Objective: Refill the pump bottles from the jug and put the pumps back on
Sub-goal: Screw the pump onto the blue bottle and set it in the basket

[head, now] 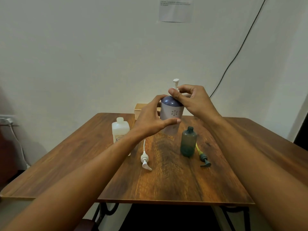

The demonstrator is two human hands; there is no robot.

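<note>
My left hand (150, 118) cups the purple-capped bottle (172, 114) mid-desk while my right hand (188, 99) pinches its pump (175, 84) collar, seemingly twisting; cross-threading or tipping it could spill.

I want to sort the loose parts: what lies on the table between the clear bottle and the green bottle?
In the head view, the white pump lies on the table between the clear bottle and the green bottle.

The translucent white plastic jug (120, 130) on the brown wooden tabletop (175, 180) is showing a label with the letters "DH" running sideways; the rest is too small. The white paper sheet (176, 10) on the wall is carrying blurred, unreadable print.
</note>
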